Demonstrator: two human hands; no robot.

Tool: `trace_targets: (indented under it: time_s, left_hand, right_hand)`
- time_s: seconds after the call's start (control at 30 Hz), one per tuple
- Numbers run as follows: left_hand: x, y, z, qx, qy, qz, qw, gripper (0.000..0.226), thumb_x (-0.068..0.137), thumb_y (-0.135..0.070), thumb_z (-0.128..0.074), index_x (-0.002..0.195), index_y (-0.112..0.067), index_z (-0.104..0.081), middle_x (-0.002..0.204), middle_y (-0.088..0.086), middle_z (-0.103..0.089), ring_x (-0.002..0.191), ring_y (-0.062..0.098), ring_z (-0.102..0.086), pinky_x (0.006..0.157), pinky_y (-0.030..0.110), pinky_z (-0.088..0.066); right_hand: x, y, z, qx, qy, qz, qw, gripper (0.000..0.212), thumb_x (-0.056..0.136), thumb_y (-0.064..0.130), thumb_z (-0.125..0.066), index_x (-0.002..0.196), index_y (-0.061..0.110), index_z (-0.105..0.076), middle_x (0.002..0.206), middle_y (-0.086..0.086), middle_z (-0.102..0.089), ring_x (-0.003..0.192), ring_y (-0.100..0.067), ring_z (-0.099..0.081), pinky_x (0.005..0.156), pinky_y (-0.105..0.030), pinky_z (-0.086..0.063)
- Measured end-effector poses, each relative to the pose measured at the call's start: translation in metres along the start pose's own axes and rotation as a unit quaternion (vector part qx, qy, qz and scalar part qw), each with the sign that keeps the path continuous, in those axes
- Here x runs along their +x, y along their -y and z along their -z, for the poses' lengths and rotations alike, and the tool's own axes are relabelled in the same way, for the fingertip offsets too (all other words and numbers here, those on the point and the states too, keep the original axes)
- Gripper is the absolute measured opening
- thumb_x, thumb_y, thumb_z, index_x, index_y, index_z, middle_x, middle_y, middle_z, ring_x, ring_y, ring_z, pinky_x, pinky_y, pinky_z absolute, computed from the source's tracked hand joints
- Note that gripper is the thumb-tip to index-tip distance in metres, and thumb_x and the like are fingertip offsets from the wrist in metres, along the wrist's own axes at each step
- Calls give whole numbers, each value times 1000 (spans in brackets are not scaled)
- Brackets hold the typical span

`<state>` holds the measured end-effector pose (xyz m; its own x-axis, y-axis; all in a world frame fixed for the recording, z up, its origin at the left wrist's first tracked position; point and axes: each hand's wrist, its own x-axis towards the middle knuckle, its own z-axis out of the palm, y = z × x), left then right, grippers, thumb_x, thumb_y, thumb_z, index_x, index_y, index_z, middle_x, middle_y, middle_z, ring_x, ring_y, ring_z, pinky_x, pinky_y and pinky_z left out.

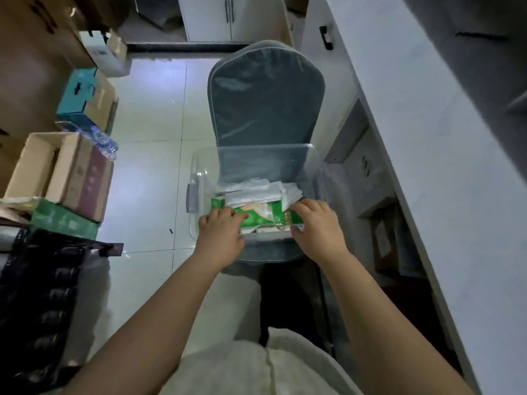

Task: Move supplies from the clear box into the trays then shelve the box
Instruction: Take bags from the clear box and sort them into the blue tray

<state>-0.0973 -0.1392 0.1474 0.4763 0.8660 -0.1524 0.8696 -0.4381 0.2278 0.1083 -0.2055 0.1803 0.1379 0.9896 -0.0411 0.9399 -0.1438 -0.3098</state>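
Note:
A clear plastic box (pixel 205 166) sits on the seat of a grey-cushioned chair (pixel 265 92) in the middle of the head view. Inside it lie white packets (pixel 256 188) and, nearest me, a green packet (pixel 261 213). My left hand (pixel 221 235) grips the green packet's left end with curled fingers. My right hand (pixel 316 226) grips its right end. Both hands reach over the box's near wall. No trays are in view.
Cardboard boxes (pixel 71 172), a teal box (pixel 79 95) and a green carton (pixel 64 220) crowd the floor at left, with black bubble wrap (pixel 42 295) below them. A white counter (pixel 427 138) runs along the right. White cabinets (pixel 228 15) stand at the back.

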Motion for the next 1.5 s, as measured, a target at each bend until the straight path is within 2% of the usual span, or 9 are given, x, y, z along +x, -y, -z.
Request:
trace_targets:
  time_s: [0.23,0.4,0.6,0.8,0.93,1.1,1.23,1.37,1.5]
  left_hand:
    - [98,10,-61,-59,75,113,989,53,82,-25,-59,134,-26,-49,134,6,-48,121,28,-38,96,41,-32]
    - [162,26,-104,-73,130,151,977,59,79,-23,-63,136,-25,-47,136,8,-46,123,30,-38,98,43,-32]
    - [241,54,-181,-63,237,102,964,66,80,-19,-61,142,-20,-38,144,15,-40,124,38,-41,97,46,-41]
    - [292,76,-253,-29,230,67,970,60,79,-24,-65,135,-21,-42,138,12,-43,126,34,-37,101,47,-32]
    - [302,90,-268,-19,220,33,975,55,78,-25,-71,127,-21,-46,128,9,-50,115,31,-45,94,43,-39]
    - [292,110,-242,-22,195,22,980,47,85,-10,-56,132,-18,-52,125,15,-57,111,37,-53,88,46,-43]
    - [255,121,-221,-87,177,48,979,40,81,-8,-62,120,-12,-65,104,25,-57,91,41,-55,72,48,-49]
    - [233,120,-229,-90,215,67,970,42,80,-14,-63,122,-20,-63,107,17,-57,97,36,-53,78,41,-45]
    - [228,122,-241,-100,233,84,964,47,81,-25,-64,127,-28,-57,114,9,-54,105,31,-48,87,40,-39]
  right_hand:
    - [120,-57,-73,35,117,10,992,46,77,11,-64,122,15,-59,124,-6,-58,115,-32,-47,93,-41,-37]
    - [187,-83,-128,57,166,6,984,44,75,4,-64,118,12,-62,121,-11,-59,111,-35,-48,92,-44,-37]
    - [246,-106,-203,91,195,-21,976,43,78,3,-64,120,12,-61,128,-13,-55,116,-35,-46,96,-47,-39]
    - [283,-121,-263,72,183,-21,980,42,79,7,-64,121,13,-62,127,-12,-57,115,-34,-49,93,-46,-40]
    - [297,-121,-277,71,175,-7,982,39,79,8,-65,118,14,-63,123,-10,-59,113,-34,-50,91,-42,-38]
    - [307,-107,-267,102,156,17,982,34,81,7,-63,115,11,-65,119,-11,-62,109,-34,-53,90,-42,-41]
    - [324,-82,-284,79,251,64,963,44,85,4,-55,128,12,-57,136,-12,-52,124,-33,-44,102,-42,-34]
    - [342,-59,-327,18,356,76,931,63,85,10,-57,144,17,-34,153,-10,-29,138,-30,-24,112,-40,-19]
    - [340,-50,-360,-55,339,58,937,71,79,13,-59,143,15,-28,140,-12,-38,125,-32,-32,103,-44,-23]
